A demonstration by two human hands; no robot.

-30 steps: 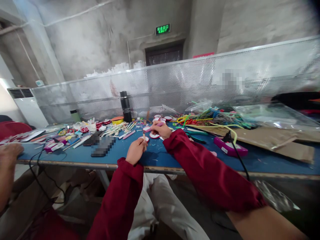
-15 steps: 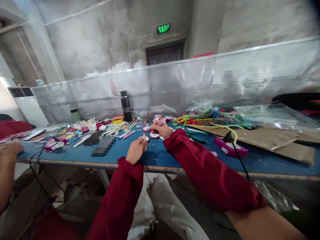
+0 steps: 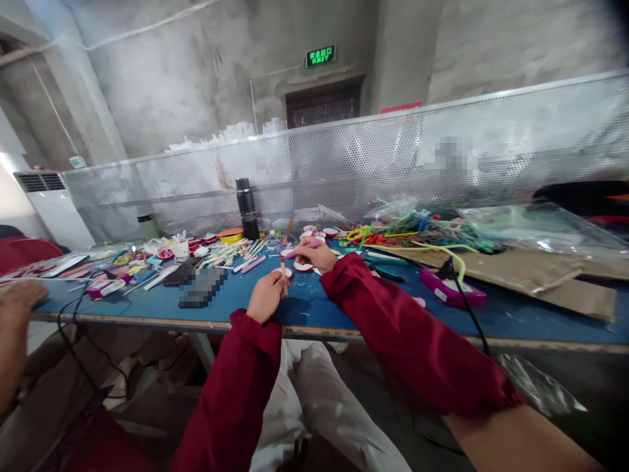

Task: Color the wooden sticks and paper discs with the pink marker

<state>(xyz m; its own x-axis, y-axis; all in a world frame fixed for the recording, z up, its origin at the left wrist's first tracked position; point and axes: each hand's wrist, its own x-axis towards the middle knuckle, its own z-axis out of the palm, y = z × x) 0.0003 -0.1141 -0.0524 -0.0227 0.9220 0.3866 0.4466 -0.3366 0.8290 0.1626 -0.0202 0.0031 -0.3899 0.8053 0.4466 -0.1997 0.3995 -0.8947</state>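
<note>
My left hand rests near the front edge of the blue table, fingers closed on a thin stick that points up. My right hand lies a little farther in, closed on a pink pen-like tool whose tip points left. Small red and white round pieces lie on the table between and beyond the two hands. Both arms wear dark red sleeves.
A black bottle stands behind the hands. Sticks, tape and small parts litter the left. Coloured pipe cleaners, brown cardboard and a magenta glue gun with cable lie right. A perforated metal screen backs the table. Another person's hand is far left.
</note>
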